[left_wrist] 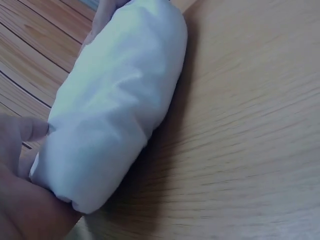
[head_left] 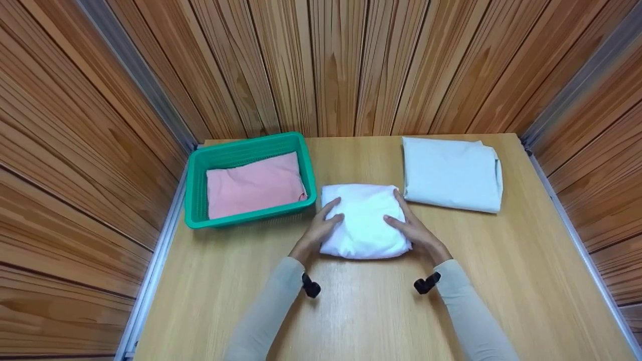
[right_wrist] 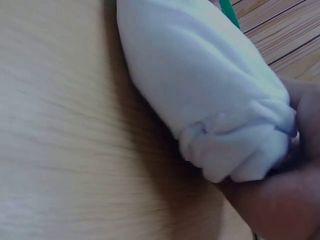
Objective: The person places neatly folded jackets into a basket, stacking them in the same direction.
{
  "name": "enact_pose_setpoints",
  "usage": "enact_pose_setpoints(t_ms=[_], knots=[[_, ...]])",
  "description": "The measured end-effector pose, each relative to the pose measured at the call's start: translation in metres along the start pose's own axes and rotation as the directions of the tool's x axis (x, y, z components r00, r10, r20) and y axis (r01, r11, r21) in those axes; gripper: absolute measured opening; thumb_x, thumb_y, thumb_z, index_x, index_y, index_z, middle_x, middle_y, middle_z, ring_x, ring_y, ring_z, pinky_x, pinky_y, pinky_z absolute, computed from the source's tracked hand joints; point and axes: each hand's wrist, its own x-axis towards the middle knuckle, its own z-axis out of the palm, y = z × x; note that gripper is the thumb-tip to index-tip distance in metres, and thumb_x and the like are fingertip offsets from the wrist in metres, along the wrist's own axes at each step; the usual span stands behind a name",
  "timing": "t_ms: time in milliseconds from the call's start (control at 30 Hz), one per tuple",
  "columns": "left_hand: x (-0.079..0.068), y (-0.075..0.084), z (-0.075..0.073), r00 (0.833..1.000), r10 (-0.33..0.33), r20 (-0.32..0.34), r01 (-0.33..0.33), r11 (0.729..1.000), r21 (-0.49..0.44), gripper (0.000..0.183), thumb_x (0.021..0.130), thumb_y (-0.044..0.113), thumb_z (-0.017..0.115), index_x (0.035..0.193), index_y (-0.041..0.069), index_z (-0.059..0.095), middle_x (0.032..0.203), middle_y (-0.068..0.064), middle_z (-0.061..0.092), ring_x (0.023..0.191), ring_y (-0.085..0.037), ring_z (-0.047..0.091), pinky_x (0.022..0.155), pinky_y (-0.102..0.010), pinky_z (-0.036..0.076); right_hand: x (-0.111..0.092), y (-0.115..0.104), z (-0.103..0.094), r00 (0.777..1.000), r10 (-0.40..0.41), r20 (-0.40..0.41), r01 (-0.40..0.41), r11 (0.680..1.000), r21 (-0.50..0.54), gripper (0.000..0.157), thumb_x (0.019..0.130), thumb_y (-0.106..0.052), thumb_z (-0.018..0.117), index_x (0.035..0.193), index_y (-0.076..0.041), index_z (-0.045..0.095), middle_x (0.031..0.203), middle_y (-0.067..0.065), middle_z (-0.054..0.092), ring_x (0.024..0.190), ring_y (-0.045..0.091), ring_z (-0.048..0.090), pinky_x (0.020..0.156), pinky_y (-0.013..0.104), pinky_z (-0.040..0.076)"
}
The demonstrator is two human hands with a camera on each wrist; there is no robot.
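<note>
A thick bundle of folded white cloth [head_left: 366, 223] is between the two hands at the middle of the table. The left hand [head_left: 323, 225] grips its left side, thumb on top and some fingers hidden beneath or behind it. On the opposite side the right hand [head_left: 414, 225] holds it the same way, its thumb lying over the upper face. In the left wrist view the rounded front of the white cloth [left_wrist: 110, 110] shows soft creases, with a shadow along the wood below. Tucked layers bunch at the end of the cloth [right_wrist: 235, 140] by the right hand in the right wrist view.
A green basket [head_left: 251, 219] stands at the back left with a folded pink cloth [head_left: 256, 185] inside. At the back right lies a folded pale blue-white cloth [head_left: 451, 173]. Wood-panelled walls [head_left: 336, 65] enclose the table [head_left: 361, 311] at the back and both sides.
</note>
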Motion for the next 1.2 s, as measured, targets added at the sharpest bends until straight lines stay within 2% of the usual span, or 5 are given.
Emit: enact_pose_setpoints(t_ms=[233,433,533,800,1200], knots=[[0.001,-0.005,-0.003,0.999,0.019,0.035,-0.018,1.0,-0.019,0.053,0.108,0.037,0.061,0.16,0.032,0.05,0.174,-0.001,0.037,0.165,-0.031,0.02,0.133,-0.062,0.011,0.001,0.009,-0.001,0.997,-0.072,0.021,0.072,0.997,0.015,0.08,0.11,-0.028,0.061,0.173,-0.033,0.012,0.182,-0.003,-0.005,0.167,0.029,-0.015,0.13,0.065,-0.01],[0.001,-0.011,-0.006,0.998,-0.001,0.059,0.005,0.997,-0.078,0.053,0.105,0.036,0.066,0.157,0.032,0.054,0.173,-0.004,0.037,0.164,-0.031,0.022,0.132,-0.062,0.014,0.0,0.013,-0.002,0.996,0.016,0.086,-0.023,0.997,0.08,0.064,0.11,-0.03,0.06,0.168,-0.03,0.033,0.179,0.003,0.013,0.159,0.035,0.021,0.124,0.054,0.03],[0.001,-0.015,-0.008,0.998,-0.006,0.064,0.013,0.995,-0.103,0.055,0.103,0.037,0.069,0.156,0.033,0.055,0.173,-0.004,0.036,0.164,-0.031,0.023,0.132,-0.061,0.015,0.0,0.012,-0.003,0.994,0.048,0.096,-0.056,0.995,0.078,0.067,0.11,-0.034,0.061,0.169,-0.031,0.031,0.179,0.006,0.009,0.157,0.037,0.025,0.12,0.05,0.037],[0.003,-0.024,-0.011,0.992,-0.035,0.123,0.051,0.991,-0.125,0.064,0.097,0.049,0.074,0.156,0.046,0.051,0.177,0.002,0.027,0.166,-0.03,0.012,0.131,-0.067,0.005,-0.002,0.011,-0.004,0.996,0.03,0.087,-0.032,0.999,0.016,0.08,0.104,-0.028,0.072,0.17,-0.032,0.027,0.182,0.005,0.002,0.166,0.037,-0.004,0.131,0.067,0.004],[0.003,-0.029,-0.006,0.991,-0.072,0.114,0.085,0.989,-0.118,0.065,0.096,0.043,0.079,0.155,0.046,0.052,0.176,0.007,0.031,0.168,-0.029,0.01,0.132,-0.066,0.004,-0.001,0.021,-0.005,0.998,0.028,0.053,-0.031,0.999,0.043,0.087,0.099,-0.024,0.078,0.169,-0.035,0.029,0.182,0.003,0.004,0.167,0.036,-0.004,0.13,0.068,0.001]])
